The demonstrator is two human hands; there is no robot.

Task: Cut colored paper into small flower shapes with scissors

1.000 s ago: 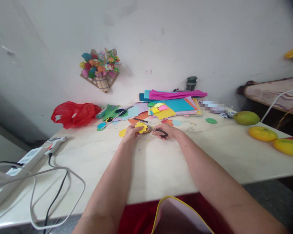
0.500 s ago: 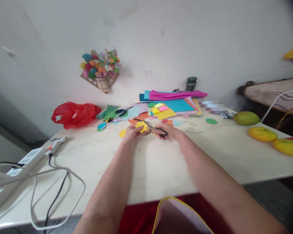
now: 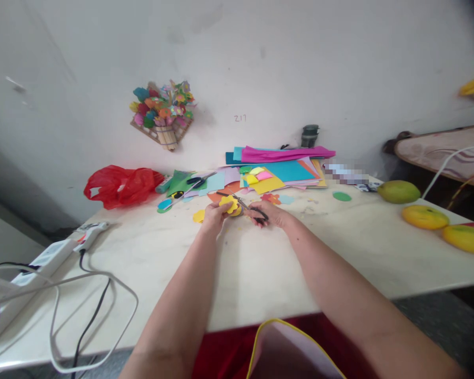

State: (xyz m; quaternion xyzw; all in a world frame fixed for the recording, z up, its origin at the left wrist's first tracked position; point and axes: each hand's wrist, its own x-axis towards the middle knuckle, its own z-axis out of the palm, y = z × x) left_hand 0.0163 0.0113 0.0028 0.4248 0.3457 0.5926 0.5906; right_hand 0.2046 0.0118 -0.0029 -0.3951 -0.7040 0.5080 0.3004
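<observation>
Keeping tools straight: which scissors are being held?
The scissors in the right hand, beside the yellow flower; the other pair lies on coloured paper farther back.

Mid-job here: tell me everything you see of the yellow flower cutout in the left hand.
The yellow flower cutout looks flat, with rounded petal lobes along its edge, seemingly of thin paper or foam. The left hand's grip holds it at its left side, one face toward the camera, over the table. The scissors are just to its right; whether their blades touch it is unclear.
</observation>
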